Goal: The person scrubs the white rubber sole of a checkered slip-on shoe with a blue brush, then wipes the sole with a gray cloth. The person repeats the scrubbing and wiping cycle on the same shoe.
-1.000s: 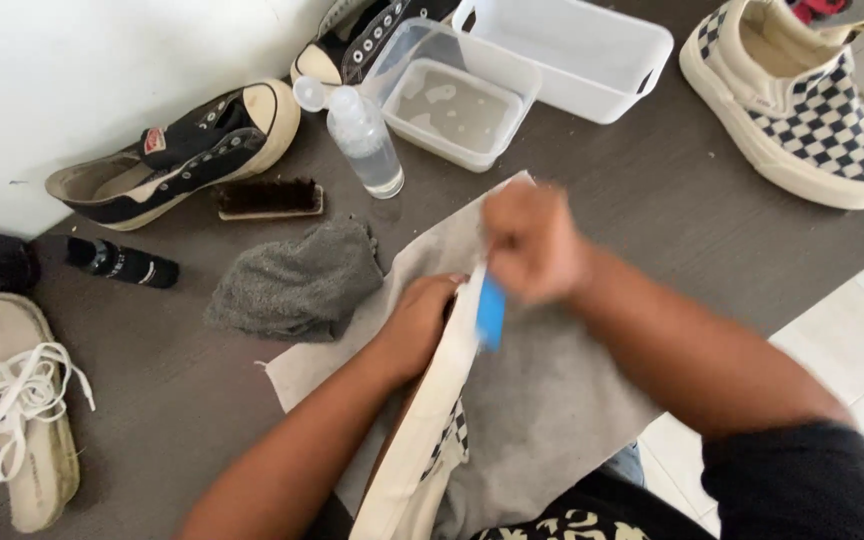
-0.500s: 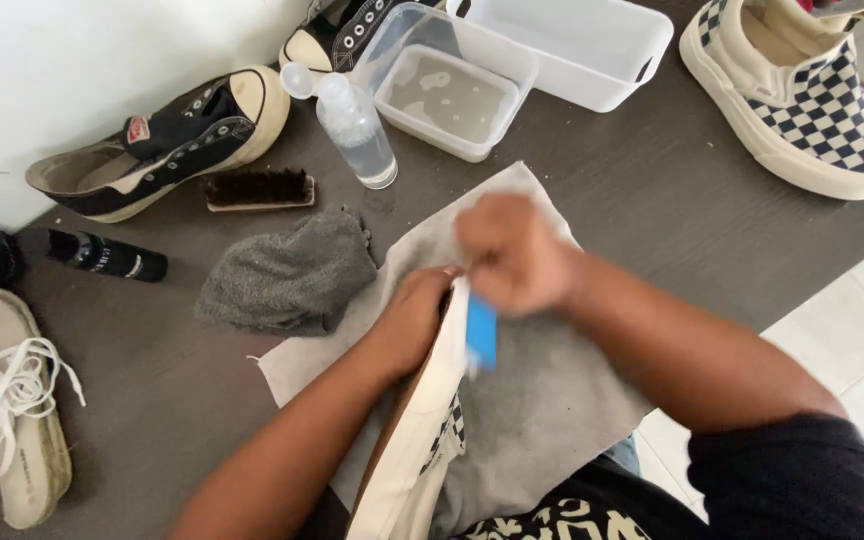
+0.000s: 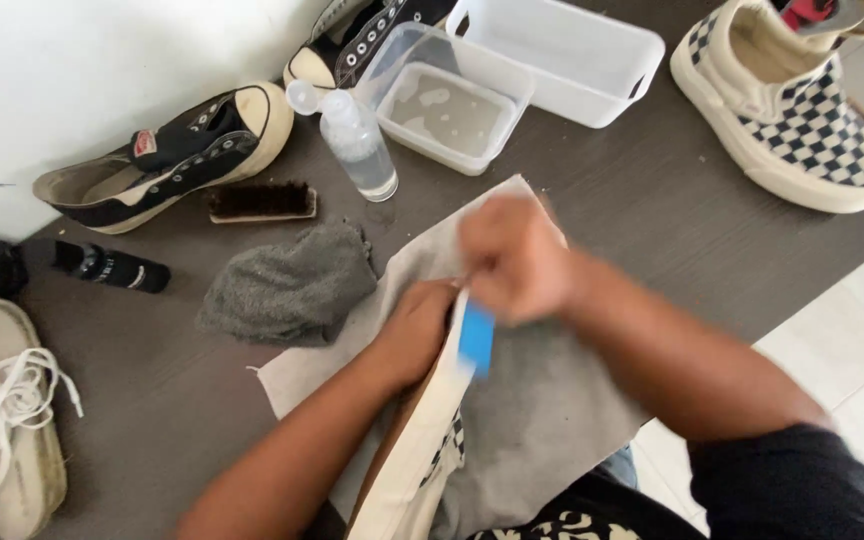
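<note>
Both hands work at the bench's near edge: my left hand (image 3: 414, 335) grips the cream checkered slip-on shoe (image 3: 422, 450) (sole up), my right hand (image 3: 512, 262) clenches a blue brush (image 3: 476, 340).

Bare forearms — dark sleeve (image 3: 802, 480) on the right, black-and-cream patterned garment (image 3: 572, 525) below

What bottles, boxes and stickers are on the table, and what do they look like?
Clear spray bottle: upright beside the tubs, round, see-through, cap off.
Small black bottle: lying on its side at the left, with pale print.
Clear tub: behind the grey cloth, rectangular, holding cloudy water.
White bin: far edge, rectangular, with handle slots.
Red patch: on the black sneaker's tongue.
</note>
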